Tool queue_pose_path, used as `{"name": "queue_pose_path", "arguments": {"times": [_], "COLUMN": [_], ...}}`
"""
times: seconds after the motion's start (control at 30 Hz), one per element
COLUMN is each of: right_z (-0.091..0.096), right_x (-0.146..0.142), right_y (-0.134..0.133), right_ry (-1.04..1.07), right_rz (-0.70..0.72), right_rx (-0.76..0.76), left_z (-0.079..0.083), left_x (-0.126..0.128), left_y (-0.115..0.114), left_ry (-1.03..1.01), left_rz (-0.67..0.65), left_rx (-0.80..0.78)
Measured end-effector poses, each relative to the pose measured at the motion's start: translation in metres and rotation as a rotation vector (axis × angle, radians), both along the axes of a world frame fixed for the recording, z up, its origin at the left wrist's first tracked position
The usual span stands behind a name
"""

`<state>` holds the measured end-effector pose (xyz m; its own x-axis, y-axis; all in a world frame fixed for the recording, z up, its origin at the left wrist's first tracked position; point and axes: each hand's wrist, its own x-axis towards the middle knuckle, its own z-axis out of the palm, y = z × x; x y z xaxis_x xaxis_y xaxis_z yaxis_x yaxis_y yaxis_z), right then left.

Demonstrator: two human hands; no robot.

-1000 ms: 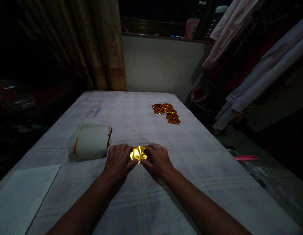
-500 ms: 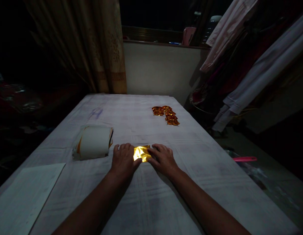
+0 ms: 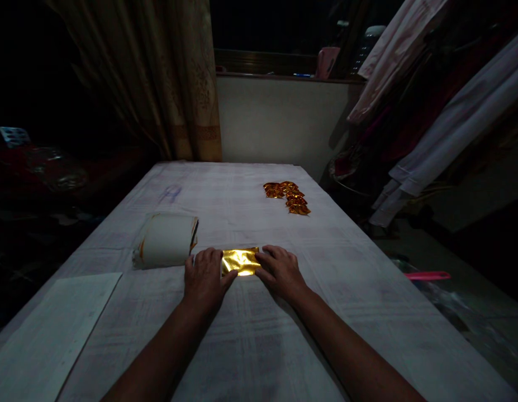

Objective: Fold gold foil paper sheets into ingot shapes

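Observation:
A shiny gold foil sheet [image 3: 241, 262], folded into a small rectangle, lies flat on the pale checked cloth between my two hands. My left hand [image 3: 203, 275] is at its left end, thumb along the near edge and fingers at the far corner. At the right end my right hand [image 3: 280, 269] has thumb and fingers closed on the edge. Just left of my left hand is a curled stack of whitish paper [image 3: 169, 240] with orange-gold showing at its edge. Toward the far right of the table sit several folded gold foil pieces [image 3: 296, 200] in a bent, overlapping row.
A white sheet [image 3: 61, 318] lies at the table's left front. Hanging clothes [image 3: 443, 134] and a pink handle [image 3: 428, 276] are beyond the right edge. A curtain [image 3: 191, 84] hangs behind, and a pink cup [image 3: 326, 61] stands on the sill.
My left hand has slid left along the foil, so more of the gold surface shows between my hands. My right hand stays at the right end. The view has shifted slightly.

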<state>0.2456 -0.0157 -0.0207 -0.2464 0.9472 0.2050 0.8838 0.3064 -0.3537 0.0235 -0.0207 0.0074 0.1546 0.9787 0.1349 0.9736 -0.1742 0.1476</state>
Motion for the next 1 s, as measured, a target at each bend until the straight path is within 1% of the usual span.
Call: {"name": "queue_pose_path", "arguments": {"times": [0.13, 0.33, 0.4, 0.53, 0.6, 0.67, 0.7, 0.73, 0.77, 0.87, 0.93, 1.0], "right_z": [-0.002, -0.001, -0.001, 0.000, 0.000, 0.001, 0.001, 0.001, 0.001, 0.000, 0.002, 0.005], "right_x": [0.000, 0.000, 0.000, -0.001, -0.002, -0.003, -0.003, -0.002, -0.001, 0.002, 0.002, -0.005], "right_y": [0.000, 0.000, 0.000, 0.000, -0.001, -0.001, -0.001, -0.001, -0.001, 0.000, 0.000, -0.002], "right_ry": [0.000, 0.009, 0.015, 0.018, 0.017, 0.012, 0.010, 0.010, 0.013, 0.032, 0.038, 0.021], "right_rz": [0.002, -0.002, -0.006, -0.006, -0.008, -0.011, -0.011, -0.009, -0.004, 0.012, 0.000, -0.018], "right_rx": [0.021, 0.028, 0.025, 0.015, 0.015, 0.018, 0.018, 0.016, 0.012, 0.012, 0.038, 0.069], "left_z": [-0.003, -0.023, -0.027, -0.026, -0.023, -0.019, -0.018, -0.017, -0.017, -0.019, -0.021, -0.020], "left_x": [-0.011, -0.015, -0.016, -0.016, -0.012, -0.006, -0.003, -0.001, 0.002, 0.003, 0.002, 0.001], "left_y": [-0.002, -0.004, -0.005, -0.011, -0.014, -0.015, -0.015, -0.014, -0.013, -0.008, -0.006, -0.005], "left_ry": [-0.010, -0.091, -0.106, -0.102, -0.086, -0.067, -0.053, -0.033, -0.010, 0.052, 0.071, 0.076], "left_rz": [-0.008, 0.010, 0.015, 0.019, -0.070, -0.229, -0.298, -0.341, -0.352, -0.296, -0.268, -0.239], "left_rx": [0.010, 0.141, 0.178, 0.314, 0.374, 0.343, 0.291, 0.224, 0.153, -0.004, -0.041, -0.046]}}
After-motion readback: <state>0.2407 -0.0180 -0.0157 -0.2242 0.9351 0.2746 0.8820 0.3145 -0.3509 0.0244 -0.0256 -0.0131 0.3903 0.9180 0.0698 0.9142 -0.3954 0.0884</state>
